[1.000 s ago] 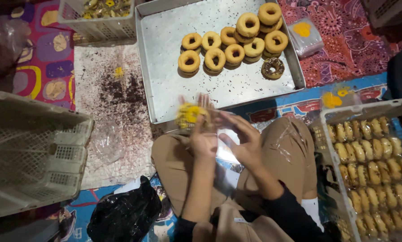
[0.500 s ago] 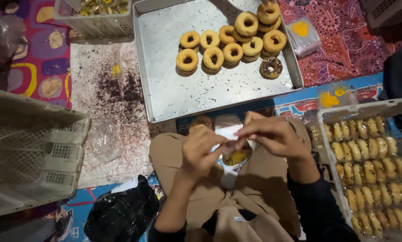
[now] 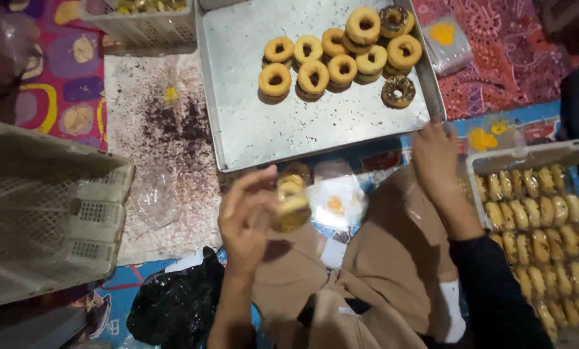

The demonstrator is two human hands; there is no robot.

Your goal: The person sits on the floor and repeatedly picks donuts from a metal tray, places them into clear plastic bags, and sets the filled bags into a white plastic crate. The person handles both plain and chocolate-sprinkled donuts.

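A round golden doughnut in a thin clear plastic wrapper (image 3: 292,203) is gripped in the left hand (image 3: 250,216), just left of centre frame, fingers curled round its left edge and thumb side tucked behind. It's blurry, so whether the wrapper is fully closed can't be told. The doughnut is held on edge, its flat face turned roughly toward the camera.

The right hand (image 3: 436,158) is stretched toward the right of centre, fingers loosely spread and nothing grasped, fingertips right at the lower right corner of the big flat silver metal tray (image 3: 250,123). So the wrapped doughnut lies well to the left of that hand, and the left one is clearly nearer.

Up on the tray, a cluster of plain ring doughnuts (image 3: 341,52) is sitting in the upper right. A white plastic crate of packed doughnuts (image 3: 541,213) is seen at the right edge.
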